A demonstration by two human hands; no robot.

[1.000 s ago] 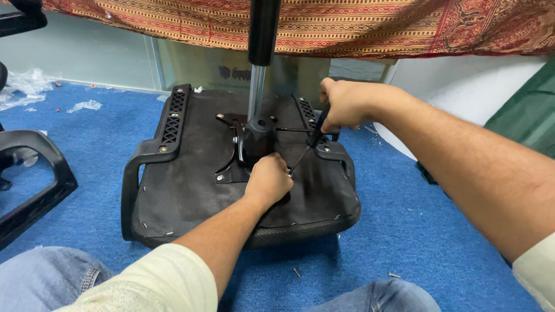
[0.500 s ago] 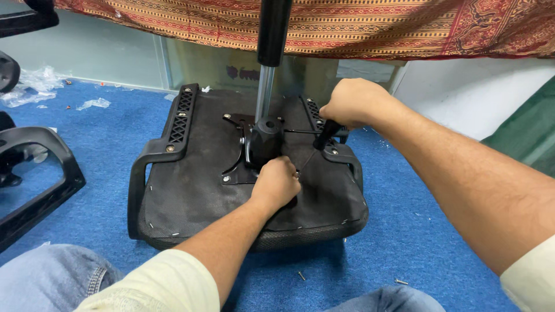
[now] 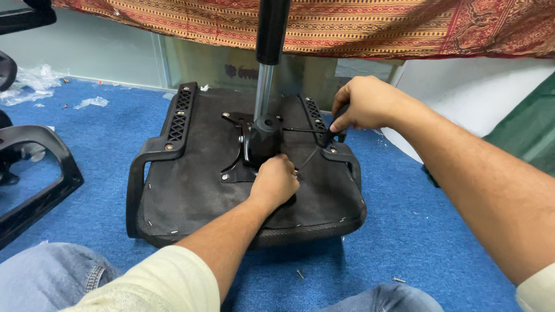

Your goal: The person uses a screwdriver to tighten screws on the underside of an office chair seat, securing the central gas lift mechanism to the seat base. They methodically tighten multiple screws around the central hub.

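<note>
On the blue carpet [image 3: 404, 231] lies an upturned office chair seat [image 3: 191, 190]; the left hand [image 3: 275, 184] curls closed beside its black mechanism [image 3: 263, 138], while the right hand [image 3: 364, 104] pinches the lever [image 3: 336, 124].

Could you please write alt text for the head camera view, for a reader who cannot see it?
An upturned office chair seat lies on blue carpet. The left hand rests by its central metal mechanism, while the right hand grips a black lever at the side.
</note>
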